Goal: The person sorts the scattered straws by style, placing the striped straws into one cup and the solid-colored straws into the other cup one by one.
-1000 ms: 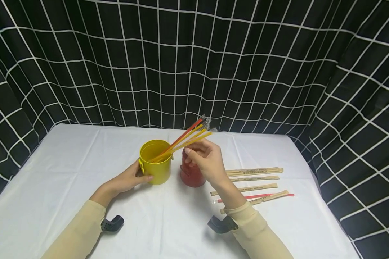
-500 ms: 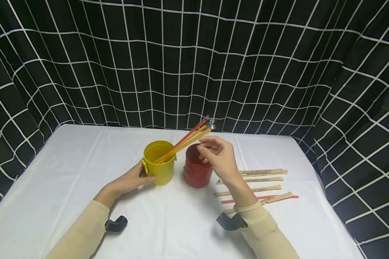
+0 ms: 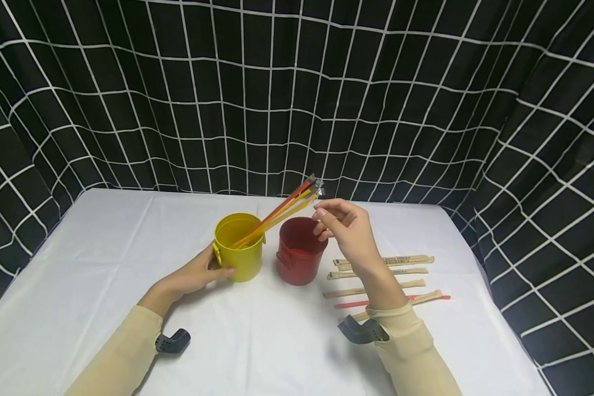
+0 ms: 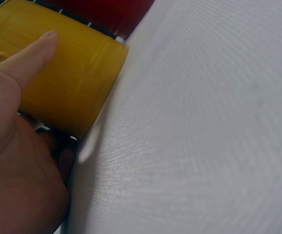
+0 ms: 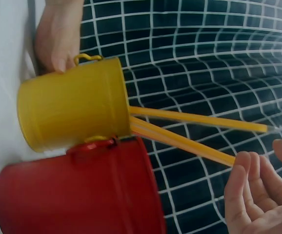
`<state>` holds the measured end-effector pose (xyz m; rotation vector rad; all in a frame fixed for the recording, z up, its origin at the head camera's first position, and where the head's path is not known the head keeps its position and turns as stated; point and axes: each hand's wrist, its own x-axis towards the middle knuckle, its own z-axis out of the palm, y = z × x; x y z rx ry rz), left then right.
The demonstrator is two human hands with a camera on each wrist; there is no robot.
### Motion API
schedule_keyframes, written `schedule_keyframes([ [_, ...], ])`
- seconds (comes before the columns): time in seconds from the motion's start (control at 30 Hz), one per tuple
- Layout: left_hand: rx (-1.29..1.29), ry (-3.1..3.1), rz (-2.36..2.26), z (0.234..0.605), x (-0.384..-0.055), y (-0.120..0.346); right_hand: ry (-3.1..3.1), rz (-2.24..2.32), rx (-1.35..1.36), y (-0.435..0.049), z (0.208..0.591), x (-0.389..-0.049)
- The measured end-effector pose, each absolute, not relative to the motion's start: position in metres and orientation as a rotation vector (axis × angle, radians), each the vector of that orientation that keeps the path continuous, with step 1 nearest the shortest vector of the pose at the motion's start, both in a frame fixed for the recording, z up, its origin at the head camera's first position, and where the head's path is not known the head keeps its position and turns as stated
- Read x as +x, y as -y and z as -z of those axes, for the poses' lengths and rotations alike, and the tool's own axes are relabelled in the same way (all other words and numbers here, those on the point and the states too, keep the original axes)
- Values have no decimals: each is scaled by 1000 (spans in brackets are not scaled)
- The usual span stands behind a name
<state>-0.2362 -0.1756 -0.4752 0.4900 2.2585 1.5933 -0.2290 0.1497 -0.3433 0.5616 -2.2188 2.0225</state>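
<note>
A small yellow bucket (image 3: 246, 265) stands on the white cloth, and my left hand (image 3: 193, 275) grips its left side. In the left wrist view the thumb (image 4: 36, 56) lies along the bucket's wall, with the other fingers behind it. Several yellow and orange-red straws (image 3: 280, 213) in clear wrappers lean out of the bucket towards the right. My right hand (image 3: 350, 234) hovers over the right rim of a red bucket (image 3: 299, 268), fingers loosely bent. The right wrist view shows its thumb and fingers apart, nothing between them, with the straws' ends just beyond the fingertips.
Several paper-wrapped straws (image 3: 416, 270) lie on the white tablecloth (image 3: 267, 341) to the right, partly behind the right forearm. A pink straw (image 3: 443, 297) lies among them. A black curtain with a white grid (image 3: 257, 110) hangs behind the table.
My right hand has let go of the straws and moved right, off to the red bucket's right side. The straws have settled closer together in the yellow bucket. My left hand keeps its grip.
</note>
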Motion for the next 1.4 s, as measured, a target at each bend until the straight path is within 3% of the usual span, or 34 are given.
schedule_keyframes([
  [0.5, 518, -2246, -1607, 473, -237, 177, 2321, -1935, 737, -202, 343, -229],
  [1.4, 481, -2246, -1599, 477, -236, 177, 2936, -1700, 1193, -290, 419, -229],
])
